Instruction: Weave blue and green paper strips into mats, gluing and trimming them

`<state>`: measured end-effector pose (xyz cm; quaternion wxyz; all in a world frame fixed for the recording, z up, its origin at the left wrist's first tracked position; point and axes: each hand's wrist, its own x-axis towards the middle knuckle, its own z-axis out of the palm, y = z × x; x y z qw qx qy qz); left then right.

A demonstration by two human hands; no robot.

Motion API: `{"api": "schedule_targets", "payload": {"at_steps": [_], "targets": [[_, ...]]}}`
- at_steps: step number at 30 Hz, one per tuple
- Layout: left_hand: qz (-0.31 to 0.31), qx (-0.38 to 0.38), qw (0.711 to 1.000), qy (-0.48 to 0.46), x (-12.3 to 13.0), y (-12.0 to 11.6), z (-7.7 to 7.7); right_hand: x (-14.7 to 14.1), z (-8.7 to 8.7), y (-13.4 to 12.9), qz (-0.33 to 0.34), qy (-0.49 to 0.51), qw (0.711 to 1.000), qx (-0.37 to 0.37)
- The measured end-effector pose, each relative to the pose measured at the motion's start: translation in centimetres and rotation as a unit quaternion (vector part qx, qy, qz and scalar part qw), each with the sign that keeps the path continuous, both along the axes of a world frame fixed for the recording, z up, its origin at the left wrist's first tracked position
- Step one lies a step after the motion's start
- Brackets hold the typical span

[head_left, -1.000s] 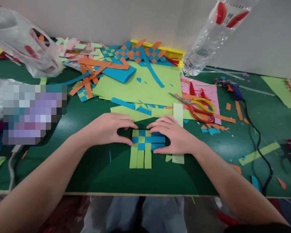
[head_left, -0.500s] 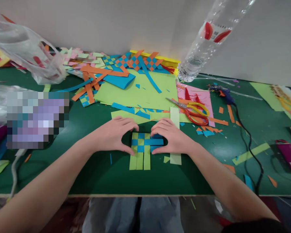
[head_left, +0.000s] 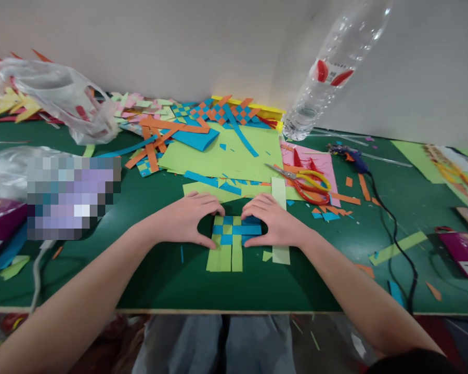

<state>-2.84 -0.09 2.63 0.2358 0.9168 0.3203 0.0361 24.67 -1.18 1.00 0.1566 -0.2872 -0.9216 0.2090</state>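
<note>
A small weave of green and blue paper strips (head_left: 226,239) lies flat on the green table, its green ends pointing toward me and its blue ends to the right. My left hand (head_left: 191,221) curves around its left side, thumb and fingers touching the edge. On the right, my right hand (head_left: 271,221) arches over the blue ends, with its fingertips at the top and its thumb low on the strips. Both hands press at the edges with a gap between thumb and fingers. A pale green strip (head_left: 281,253) runs partly under my right hand.
Scissors (head_left: 306,184) rest behind my right hand on green sheets (head_left: 218,158). A clear bottle (head_left: 315,93) leans at the wall. The glue gun (head_left: 353,158) trails a black cable on the right. A phone (head_left: 76,200) and plastic bag (head_left: 78,101) lie left.
The camera view has shifted slightly. The two left green strip ends now sit closer together, their gap nearly gone. Both hands keep almost the same pose around the weave.
</note>
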Motion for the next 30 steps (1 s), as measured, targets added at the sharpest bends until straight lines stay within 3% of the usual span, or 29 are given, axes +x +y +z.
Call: {"api": "schedule_targets", "payload": {"at_steps": [30], "targets": [[0.027, 0.022, 0.999, 0.005, 0.39, -0.35, 0.02, 0.01, -0.20, -0.10, 0.004, 0.002, 0.999, 0.035]]}}
